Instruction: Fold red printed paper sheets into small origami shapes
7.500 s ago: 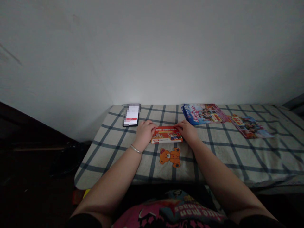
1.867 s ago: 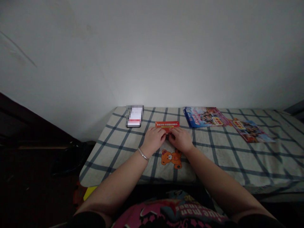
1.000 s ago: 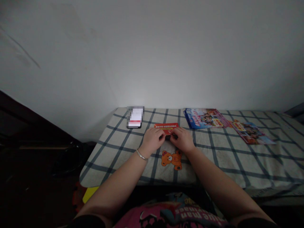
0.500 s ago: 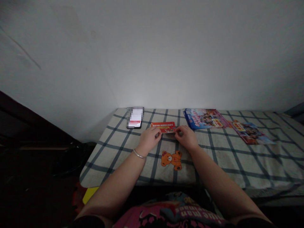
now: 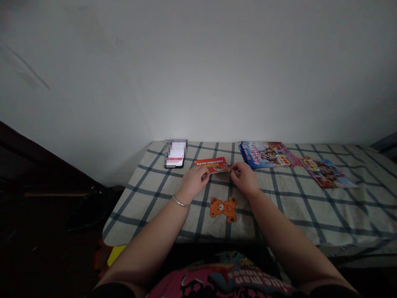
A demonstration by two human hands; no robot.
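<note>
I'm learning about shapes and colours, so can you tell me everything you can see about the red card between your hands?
The red printed card is a long, narrow, flat strip, and it looks like thin card or paper. It has yellow and white print and small pictures near one end, but the words are too small to read. It sits slightly tilted over the checked cloth. The left hand is at its lower left edge, and the right hand is at its right end. I can't tell whether they are gripping it.
</note>
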